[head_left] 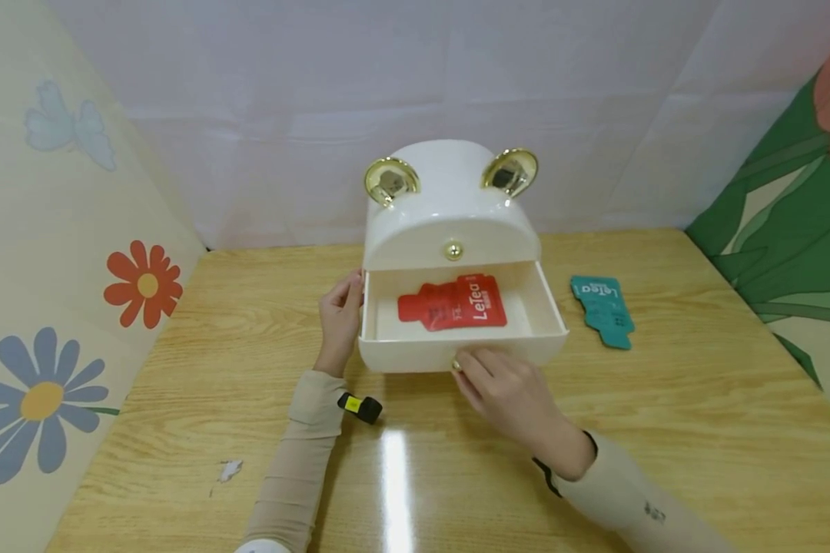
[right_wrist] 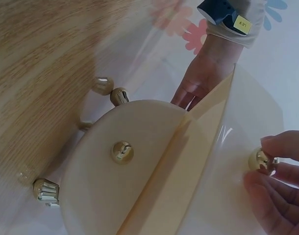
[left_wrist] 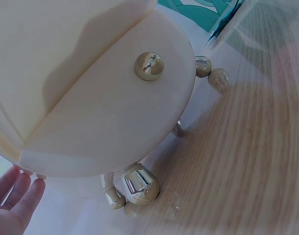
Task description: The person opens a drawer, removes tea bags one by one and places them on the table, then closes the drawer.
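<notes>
A white animal-shaped storage box [head_left: 449,184] with gold ears stands on the table, its middle drawer [head_left: 404,355] pulled open toward me. Inside the drawer lies a red LeTea pouch [head_left: 484,302]. My right hand [head_left: 501,388] pinches the gold drawer knob [right_wrist: 260,160] between thumb and fingers. At the box's left side, my left hand [head_left: 341,326] touches the side with fairly straight fingers [left_wrist: 28,201]. Seen from below in the wrist views, a rounded lower front [left_wrist: 115,112] with its own gold knob [left_wrist: 149,66] sits flush, above gold feet [left_wrist: 141,184].
To the right of the box a teal LeTea pouch [head_left: 603,311] lies flat on the wooden table [head_left: 685,399]. A white curtain [head_left: 283,123] hangs behind, and flower-painted panels [head_left: 41,230] stand at both sides. A small pale patch [head_left: 230,470] marks the table at the front left.
</notes>
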### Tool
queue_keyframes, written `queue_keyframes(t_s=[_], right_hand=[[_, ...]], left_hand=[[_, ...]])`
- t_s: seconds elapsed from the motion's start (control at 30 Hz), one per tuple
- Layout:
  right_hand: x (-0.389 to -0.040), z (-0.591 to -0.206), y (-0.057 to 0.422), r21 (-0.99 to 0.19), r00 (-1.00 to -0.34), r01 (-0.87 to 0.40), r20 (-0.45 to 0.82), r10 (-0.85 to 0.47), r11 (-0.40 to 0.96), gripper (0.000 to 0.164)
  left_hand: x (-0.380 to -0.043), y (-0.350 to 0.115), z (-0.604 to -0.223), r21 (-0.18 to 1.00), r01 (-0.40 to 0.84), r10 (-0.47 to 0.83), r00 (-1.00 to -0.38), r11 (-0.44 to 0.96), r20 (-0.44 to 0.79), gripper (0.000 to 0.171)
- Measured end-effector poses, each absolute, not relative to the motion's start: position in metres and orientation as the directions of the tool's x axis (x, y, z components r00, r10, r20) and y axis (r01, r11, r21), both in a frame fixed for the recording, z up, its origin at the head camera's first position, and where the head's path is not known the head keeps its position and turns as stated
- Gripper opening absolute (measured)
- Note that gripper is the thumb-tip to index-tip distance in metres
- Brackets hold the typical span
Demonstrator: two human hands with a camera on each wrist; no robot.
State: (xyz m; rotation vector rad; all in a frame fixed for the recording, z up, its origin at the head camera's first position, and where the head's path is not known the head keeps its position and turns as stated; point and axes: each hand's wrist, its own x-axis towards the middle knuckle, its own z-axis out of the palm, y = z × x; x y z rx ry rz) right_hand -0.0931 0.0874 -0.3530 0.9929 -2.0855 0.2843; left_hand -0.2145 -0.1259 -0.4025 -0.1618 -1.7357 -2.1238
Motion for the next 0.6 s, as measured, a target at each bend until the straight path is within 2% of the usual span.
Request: queue_keyframes(t_s=[0.27, 0.53, 0.6], right_hand=[[-0.0903, -0.3537, 0.0883, 0.149, -0.341, -0.739, 0.759, -0.555, 0.657, 0.035], [-0.0858, -0.3541, 0.0892, 0.135, -0.344, -0.74, 0.766, -0.544, 0.658, 0.036], [-0.0835, -0.3548, 0.0899, 0.124, -0.366, -0.736, 0.755, -0.545, 0.666, 0.038]], left_hand=[[-0.2153, -0.1251, -0.4028, 0.908, 0.386, -0.227, -0.911, -0.164, 0.346, 0.031], [-0.2144, -0.1246, -0.4024, 0.905, 0.39, -0.232, -0.908, -0.169, 0.348, 0.03], [-0.2138, -0.1241, -0.4028, 0.903, 0.394, -0.231, -0.907, -0.168, 0.353, 0.029]])
